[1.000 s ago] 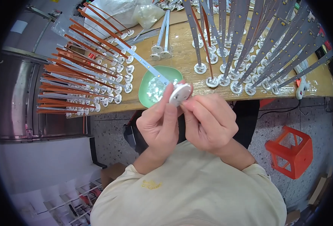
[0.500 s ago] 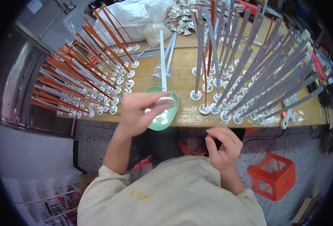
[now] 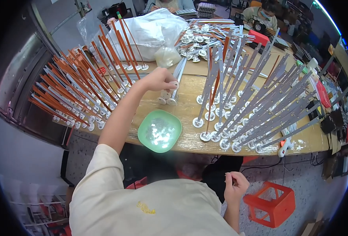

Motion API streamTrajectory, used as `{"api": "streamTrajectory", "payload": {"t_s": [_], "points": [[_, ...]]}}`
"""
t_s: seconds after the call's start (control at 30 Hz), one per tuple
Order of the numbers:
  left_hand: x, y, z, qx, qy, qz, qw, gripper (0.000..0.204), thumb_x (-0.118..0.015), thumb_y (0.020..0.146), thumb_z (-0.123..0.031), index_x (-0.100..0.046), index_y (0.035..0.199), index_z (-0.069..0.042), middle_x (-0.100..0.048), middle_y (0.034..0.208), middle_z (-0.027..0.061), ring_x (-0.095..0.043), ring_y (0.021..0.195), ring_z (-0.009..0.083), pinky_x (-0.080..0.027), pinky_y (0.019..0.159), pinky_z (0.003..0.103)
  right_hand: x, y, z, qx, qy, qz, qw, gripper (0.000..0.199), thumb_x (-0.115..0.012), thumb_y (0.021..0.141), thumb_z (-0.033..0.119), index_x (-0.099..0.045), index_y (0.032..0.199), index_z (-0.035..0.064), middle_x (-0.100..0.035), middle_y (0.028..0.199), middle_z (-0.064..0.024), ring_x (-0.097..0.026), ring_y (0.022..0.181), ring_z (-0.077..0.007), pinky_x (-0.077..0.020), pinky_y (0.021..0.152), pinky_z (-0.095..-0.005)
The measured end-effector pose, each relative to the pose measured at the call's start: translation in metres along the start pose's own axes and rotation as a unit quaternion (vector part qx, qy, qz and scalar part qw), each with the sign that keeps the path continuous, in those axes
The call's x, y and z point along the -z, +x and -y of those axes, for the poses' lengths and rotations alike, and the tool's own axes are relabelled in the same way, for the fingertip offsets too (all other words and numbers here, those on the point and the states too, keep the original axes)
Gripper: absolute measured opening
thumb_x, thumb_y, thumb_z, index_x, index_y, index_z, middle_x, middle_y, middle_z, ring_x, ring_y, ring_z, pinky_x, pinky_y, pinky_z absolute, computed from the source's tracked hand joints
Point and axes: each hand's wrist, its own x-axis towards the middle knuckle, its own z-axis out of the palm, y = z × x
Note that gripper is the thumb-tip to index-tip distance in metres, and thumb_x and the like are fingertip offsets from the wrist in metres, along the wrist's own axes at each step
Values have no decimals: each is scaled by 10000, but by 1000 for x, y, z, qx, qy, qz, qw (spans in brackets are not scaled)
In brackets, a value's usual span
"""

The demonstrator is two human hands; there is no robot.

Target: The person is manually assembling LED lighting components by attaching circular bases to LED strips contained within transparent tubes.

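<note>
Left hand (image 3: 158, 80) above the table (image 3: 189, 86), well in from the near edge: its fingers pinch a white disc (image 3: 176, 85) just beside two resting discs (image 3: 171, 102), a rim grip that presumably spares the faces. The right hand (image 3: 236, 186), beyond the near edge, has its fingers drawn together, contents indiscernible; the bowl (image 3: 143, 126) stands at that edge, probably for easy reach. Versus the earlier frame, left hand and disc lie farther toward the far edge, uncovering the bowl.
</note>
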Motion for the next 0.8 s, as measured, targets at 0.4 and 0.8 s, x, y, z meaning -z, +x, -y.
{"api": "streamTrajectory", "payload": {"t_s": [0.4, 0.8], "points": [[-51, -29, -52, -135, 95, -176, 970, 347, -795, 756, -197, -725, 1030, 4, -726, 939, 165, -712, 810, 312, -555, 758, 390, -10, 15, 21, -1, 5, 19, 1000, 64, -710, 804, -24, -653, 785, -46, -667, 750, -120, -622, 629, -176, -472, 583, -253], [-126, -29, -54, -107, -33, -87, 990, 231, -747, 823, -192, -738, 952, -1, -717, 806, 166, -709, 713, 256, -545, 695, 353, -32, 33, 51, 55, 64, 68, 994, 60, -724, 760, -54, -676, 786, -30, -680, 747, -119, -655, 646, -220, -493, 585, -281]]}}
